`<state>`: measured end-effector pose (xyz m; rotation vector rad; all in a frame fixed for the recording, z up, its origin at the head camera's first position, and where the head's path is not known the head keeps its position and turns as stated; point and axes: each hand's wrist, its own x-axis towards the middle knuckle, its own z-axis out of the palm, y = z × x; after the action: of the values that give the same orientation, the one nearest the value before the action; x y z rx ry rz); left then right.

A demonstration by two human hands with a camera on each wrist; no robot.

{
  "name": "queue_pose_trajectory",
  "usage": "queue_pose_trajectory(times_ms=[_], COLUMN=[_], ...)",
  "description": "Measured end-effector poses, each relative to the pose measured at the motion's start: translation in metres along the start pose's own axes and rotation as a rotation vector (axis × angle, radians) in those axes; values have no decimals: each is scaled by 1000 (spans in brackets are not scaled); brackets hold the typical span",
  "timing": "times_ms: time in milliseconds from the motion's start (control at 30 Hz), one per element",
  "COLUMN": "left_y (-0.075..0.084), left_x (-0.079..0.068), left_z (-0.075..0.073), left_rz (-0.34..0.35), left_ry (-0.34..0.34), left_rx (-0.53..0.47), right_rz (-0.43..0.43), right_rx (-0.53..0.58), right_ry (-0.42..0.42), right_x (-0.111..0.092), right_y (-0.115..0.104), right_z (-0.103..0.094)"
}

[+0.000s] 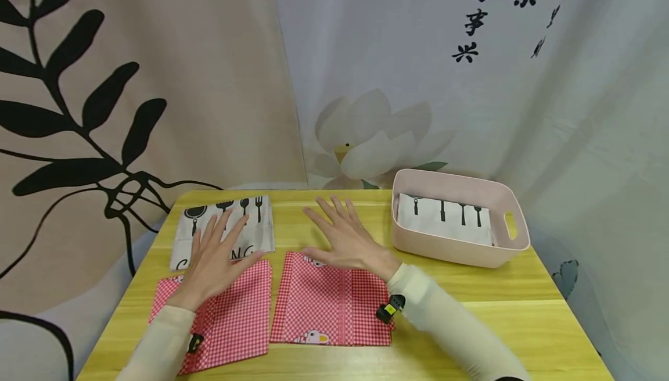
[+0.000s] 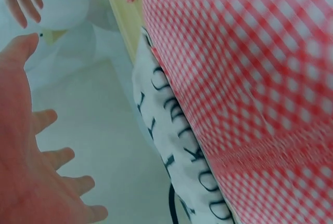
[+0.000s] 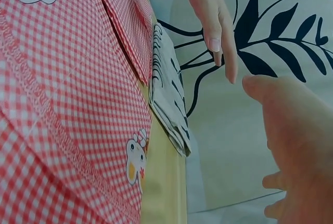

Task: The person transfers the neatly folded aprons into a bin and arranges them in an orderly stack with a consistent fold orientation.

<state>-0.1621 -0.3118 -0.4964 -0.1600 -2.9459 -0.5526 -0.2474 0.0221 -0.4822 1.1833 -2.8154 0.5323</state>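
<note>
Holding left hand (image 1: 211, 266) and right hand (image 1: 349, 241) spread, gripping nothing, across far edges of a folded red-and-white gingham cloth (image 1: 244, 311) at seven o'clock from head-view centre and an animal-printed red-and-white gingham cloth (image 1: 324, 305) at six. Probably working best by smoothing outward, flat-palmed, keeping edges square. Not seeing lettering on folded white printed fabric (image 1: 259, 231) at eight, behind left hand.

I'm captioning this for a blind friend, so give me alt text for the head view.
Two hands, fingers spread, over two red checked cloths lying side by side on a yellow table. A white printed cloth lies beyond the left one; another sits in a pink bin at right.
</note>
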Motion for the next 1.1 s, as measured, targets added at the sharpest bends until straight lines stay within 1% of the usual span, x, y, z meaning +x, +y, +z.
queue_pose_trajectory(times_ms=[300,600,700,800,933,1100], left_y=[-19,-33,-36,-41,-50,-62], left_x=[-10,-17,-19,-20,-22,-24], left_z=[-3,-8,-10,-10,-11,-10], left_rz=[-52,-58,-81,-105,-113,-126], left_ry=[8,38,29,26,36,40], left_rx=[10,15,8,13,22,8], right_rz=[-13,-1,7,8,2,-5], right_rx=[51,33,27,45,73,56], right_ry=[1,-27,-31,-28,-33,-45], right_x=[12,20,23,26,30,35], right_y=[-9,-17,-19,-21,-25,-31], right_z=[8,15,18,21,28,35])
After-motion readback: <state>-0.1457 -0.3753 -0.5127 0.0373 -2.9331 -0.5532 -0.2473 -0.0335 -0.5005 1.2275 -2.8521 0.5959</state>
